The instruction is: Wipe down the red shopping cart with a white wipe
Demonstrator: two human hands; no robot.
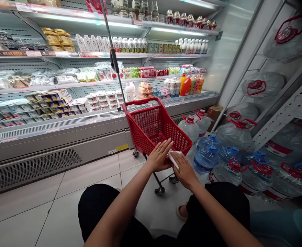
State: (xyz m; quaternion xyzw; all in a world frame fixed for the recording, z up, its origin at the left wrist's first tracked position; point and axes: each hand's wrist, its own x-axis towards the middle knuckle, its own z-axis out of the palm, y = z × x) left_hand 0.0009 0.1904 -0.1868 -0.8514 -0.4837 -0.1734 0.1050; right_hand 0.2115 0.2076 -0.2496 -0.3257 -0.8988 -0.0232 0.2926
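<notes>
A red plastic shopping cart [151, 118] with lattice walls stands in front of me, its basket open at the top. My left hand [160, 157] lies at the cart's near edge with its fingers stretched out flat and nothing seen in it. Beside it, my right hand [185, 171] holds a folded white cloth [175, 159] under its fingers against the near end of the cart. Whether the cloth is paper or fabric I cannot tell. My fingertips partly cover the cart's near rim.
An open refrigerated shelf [94, 84] with cups, cartons and bottles runs along the back. Several large water bottles [207, 154] stand on the floor at the right, next to a white perforated rack [282, 106]. A long metal pole [116, 65] rises from the cart's left side.
</notes>
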